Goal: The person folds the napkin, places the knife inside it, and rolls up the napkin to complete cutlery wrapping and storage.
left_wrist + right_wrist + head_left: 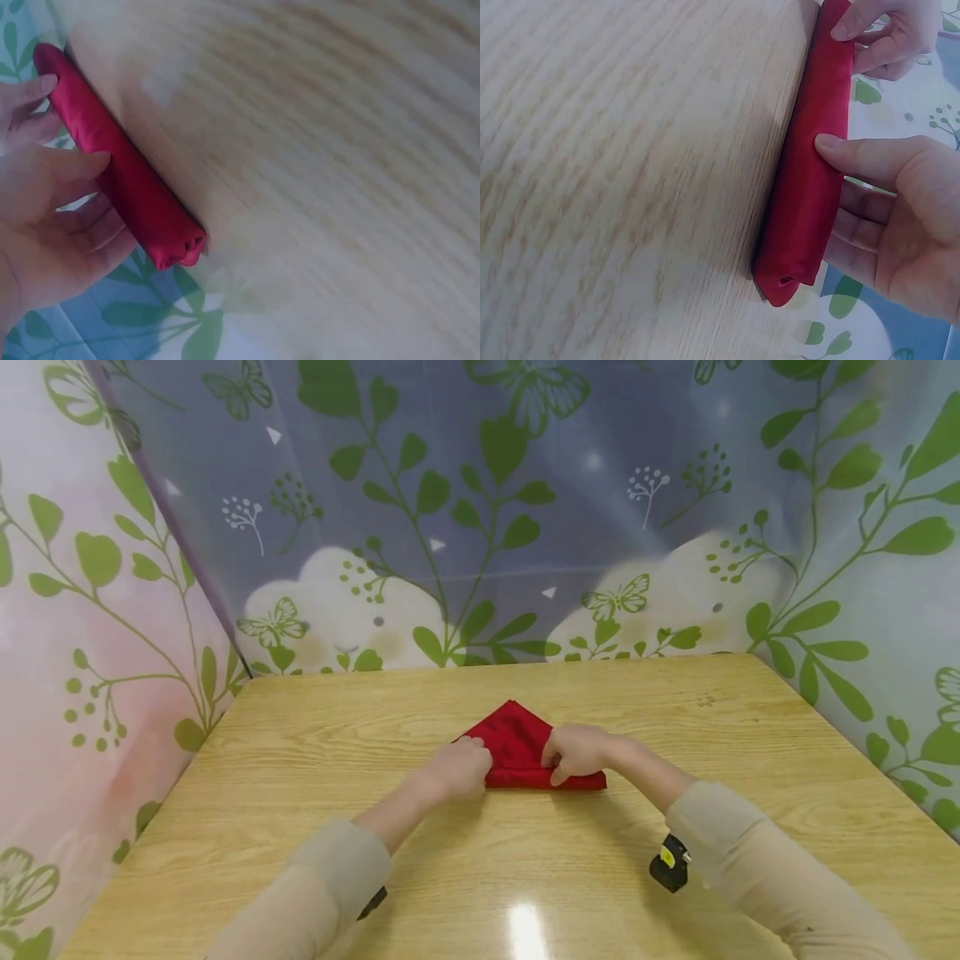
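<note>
A red, smooth cloth [513, 735] lies on the table, its near side wound into a roll [521, 778] and its far part a flat triangle pointing away. My left hand [463, 768] grips the roll towards its left end, which it covers in the head view. Towards the right end, my right hand [581, 750] pinches the roll. Both wrist views show the thumbs on the near face of the roll [112, 161], with fingers bent behind it. Coiled layers show at the roll's open end [784, 283] in the right wrist view.
The wooden table [337, 718] has a light grain and a bright reflection near its front. Curtains [480, 527] printed with leaves and butterflies stand behind it and at both sides. Dark wrist-camera mounts [670, 864] hang below the sleeves.
</note>
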The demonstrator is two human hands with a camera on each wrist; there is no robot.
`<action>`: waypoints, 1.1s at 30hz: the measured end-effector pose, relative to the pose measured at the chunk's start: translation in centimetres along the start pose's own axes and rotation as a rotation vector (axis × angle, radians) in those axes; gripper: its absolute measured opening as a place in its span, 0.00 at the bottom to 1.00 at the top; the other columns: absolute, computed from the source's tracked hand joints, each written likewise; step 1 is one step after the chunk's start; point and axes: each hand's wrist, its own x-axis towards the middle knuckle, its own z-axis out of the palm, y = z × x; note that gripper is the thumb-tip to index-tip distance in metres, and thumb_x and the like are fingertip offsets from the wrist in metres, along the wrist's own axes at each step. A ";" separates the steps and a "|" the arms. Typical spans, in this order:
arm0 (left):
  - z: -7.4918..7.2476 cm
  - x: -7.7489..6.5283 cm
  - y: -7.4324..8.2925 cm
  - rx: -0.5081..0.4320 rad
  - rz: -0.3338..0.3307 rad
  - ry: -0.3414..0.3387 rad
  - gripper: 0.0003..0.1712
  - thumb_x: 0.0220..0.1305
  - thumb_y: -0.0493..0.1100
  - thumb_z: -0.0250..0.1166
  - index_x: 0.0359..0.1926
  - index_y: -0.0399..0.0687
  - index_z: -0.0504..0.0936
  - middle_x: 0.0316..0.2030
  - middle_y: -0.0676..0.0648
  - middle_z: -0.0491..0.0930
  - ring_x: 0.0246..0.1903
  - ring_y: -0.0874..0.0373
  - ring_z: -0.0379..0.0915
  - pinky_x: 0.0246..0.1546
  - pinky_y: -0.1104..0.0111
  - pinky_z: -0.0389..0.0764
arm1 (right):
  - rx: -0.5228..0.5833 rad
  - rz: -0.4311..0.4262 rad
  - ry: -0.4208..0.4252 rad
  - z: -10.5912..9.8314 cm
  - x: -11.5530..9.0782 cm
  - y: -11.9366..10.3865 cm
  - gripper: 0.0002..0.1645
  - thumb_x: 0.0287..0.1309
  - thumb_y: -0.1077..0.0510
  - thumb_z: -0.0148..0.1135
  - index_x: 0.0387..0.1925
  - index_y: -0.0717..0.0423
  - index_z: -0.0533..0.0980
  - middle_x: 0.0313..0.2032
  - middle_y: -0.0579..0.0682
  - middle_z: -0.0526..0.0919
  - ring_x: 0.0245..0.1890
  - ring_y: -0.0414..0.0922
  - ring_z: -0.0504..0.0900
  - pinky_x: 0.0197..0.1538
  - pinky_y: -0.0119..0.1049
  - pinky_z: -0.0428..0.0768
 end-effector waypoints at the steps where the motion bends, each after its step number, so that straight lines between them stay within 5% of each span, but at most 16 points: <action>1: 0.1 0.0 0.1 0.025 0.005 0.012 0.06 0.51 0.35 0.61 0.20 0.47 0.76 0.29 0.47 0.74 0.36 0.51 0.72 0.35 0.62 0.75 | 0.001 0.000 0.000 0.0 0.0 0.0 0.14 0.47 0.61 0.68 0.39 0.62 0.82 0.36 0.49 0.83 0.39 0.44 0.80 0.43 0.37 0.76; 7: 0.6 -0.4 0.9 0.197 0.079 0.073 0.06 0.54 0.40 0.62 0.33 0.44 0.76 0.30 0.46 0.76 0.33 0.52 0.74 0.32 0.64 0.76 | 0.007 0.015 0.000 -0.2 0.2 -0.1 0.11 0.47 0.61 0.68 0.35 0.60 0.82 0.32 0.46 0.82 0.35 0.41 0.78 0.41 0.35 0.76; 20: 1.5 -0.2 0.9 0.287 0.119 0.183 0.07 0.51 0.41 0.63 0.21 0.45 0.75 0.24 0.47 0.72 0.28 0.54 0.69 0.23 0.66 0.72 | 0.081 0.024 0.050 0.3 0.0 0.5 0.07 0.49 0.63 0.67 0.33 0.57 0.78 0.29 0.44 0.77 0.32 0.41 0.75 0.39 0.36 0.74; 33: 1.4 0.4 0.6 0.246 0.101 0.125 0.09 0.54 0.38 0.62 0.19 0.47 0.77 0.25 0.46 0.73 0.28 0.53 0.70 0.28 0.65 0.75 | -0.387 -0.024 0.276 2.1 -1.0 -1.4 0.12 0.44 0.59 0.69 0.27 0.53 0.72 0.26 0.46 0.73 0.27 0.46 0.76 0.28 0.39 0.74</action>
